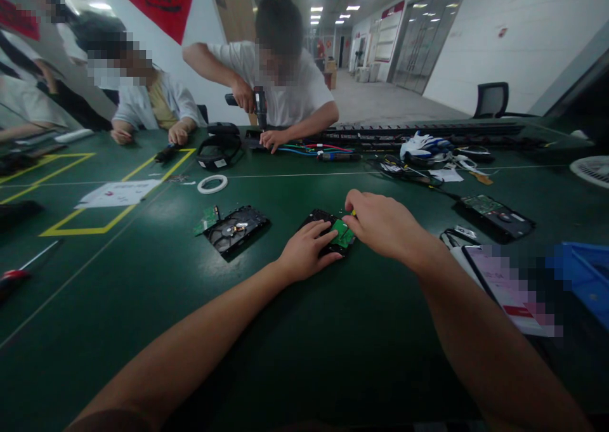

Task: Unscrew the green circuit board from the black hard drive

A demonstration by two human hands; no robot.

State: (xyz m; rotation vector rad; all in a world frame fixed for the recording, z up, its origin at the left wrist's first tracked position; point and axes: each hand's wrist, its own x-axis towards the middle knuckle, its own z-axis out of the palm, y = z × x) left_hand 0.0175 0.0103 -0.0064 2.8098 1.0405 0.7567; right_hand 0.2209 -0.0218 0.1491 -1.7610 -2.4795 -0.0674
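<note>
A black hard drive (320, 216) with a green circuit board (343, 234) on it lies on the green table, in front of me. Spread over its left part, my left hand (309, 248) presses on the drive and board with fingers apart. My right hand (375, 219) is closed at the board's upper right edge, pinching a small tool with a yellow part (353, 214); most of the tool is hidden by the fingers. To the left lies an opened drive (238, 230) with a loose green board (206, 221) at its corner.
Another drive (497, 217), a phone-like device (511, 289) and a blue bin (587, 280) are at the right. A white tape ring (212, 184) and a screwdriver (28, 269) lie left. Across the table, a person (285, 70) holds a power drill (259, 105).
</note>
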